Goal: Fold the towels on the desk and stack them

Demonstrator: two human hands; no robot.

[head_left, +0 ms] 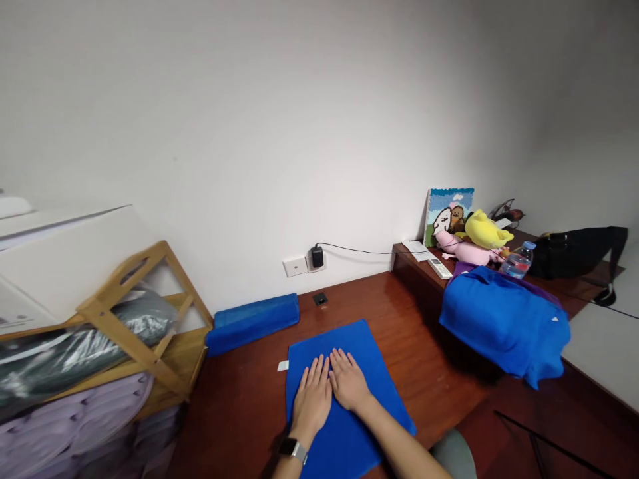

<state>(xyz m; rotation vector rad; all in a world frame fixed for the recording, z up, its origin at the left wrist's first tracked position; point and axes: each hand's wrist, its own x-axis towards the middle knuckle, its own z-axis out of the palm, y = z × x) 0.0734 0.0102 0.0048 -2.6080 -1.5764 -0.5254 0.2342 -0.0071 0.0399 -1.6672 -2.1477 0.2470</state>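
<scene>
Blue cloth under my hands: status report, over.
Left hand, right hand: flat, palms down. Blue cloth: spread on desk, white tag showing. In the way: only hands, covering part.

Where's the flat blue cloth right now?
In the head view, the flat blue cloth lies low in the middle on the desk, under the left hand and right hand, with the folded blue cloth behind it, to the left.

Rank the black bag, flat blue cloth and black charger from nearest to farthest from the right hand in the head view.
1. Flat blue cloth: directly beneath the right hand, touching it.
2. Black charger: ahead, on the wall.
3. Black bag: farthest, at the far right.
</scene>
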